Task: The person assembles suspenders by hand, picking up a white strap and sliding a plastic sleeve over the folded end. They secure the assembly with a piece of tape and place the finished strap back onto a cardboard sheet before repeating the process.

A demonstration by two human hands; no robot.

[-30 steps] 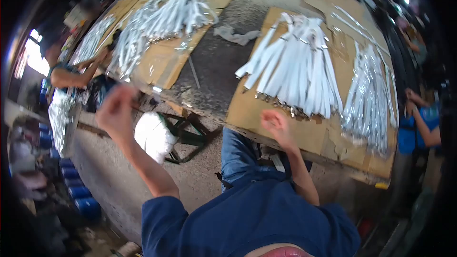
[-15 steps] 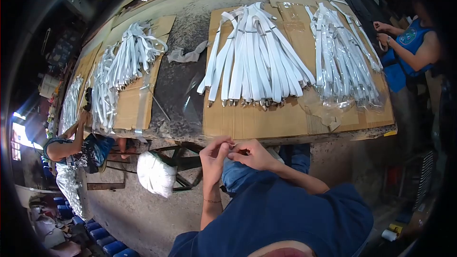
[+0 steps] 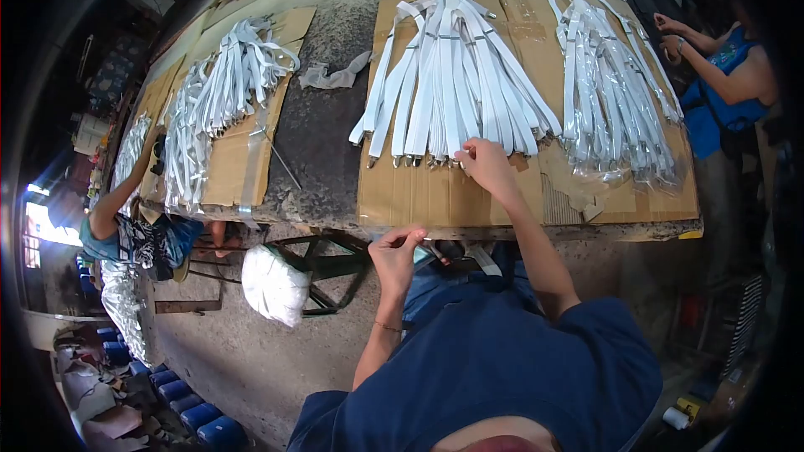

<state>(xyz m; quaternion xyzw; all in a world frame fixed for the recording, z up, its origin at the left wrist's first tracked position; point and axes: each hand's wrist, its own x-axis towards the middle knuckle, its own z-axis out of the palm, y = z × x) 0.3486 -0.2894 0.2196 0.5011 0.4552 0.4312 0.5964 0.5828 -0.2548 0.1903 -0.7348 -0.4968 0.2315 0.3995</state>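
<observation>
A fanned bundle of white elastic straps with metal clips at their ends, looking like suspenders (image 3: pixel 456 84), lies on cardboard in front of me. My right hand (image 3: pixel 487 167) reaches over the table to the lower ends of this bundle, its thumb and fingertips closed at a metal clip. Below the table's front edge, above my lap, my left hand (image 3: pixel 395 258) is pinched around something small and pale whose kind I cannot make out. Dark and whitish items partly show beside it over my lap.
Plastic-wrapped white straps (image 3: pixel 607 92) lie to the right, and further straps (image 3: pixel 239 75) lie on cardboard at left. A thin rod (image 3: pixel 285 161) and crumpled plastic (image 3: pixel 335 74) rest between. A stool (image 3: pixel 335 272) with a white bundle (image 3: pixel 274 285) stands left below. People work on both sides.
My right hand has left my left hand and moved up and forward to the strap ends. My left hand stays near the table edge, still pinched. The person at left has extended an arm.
</observation>
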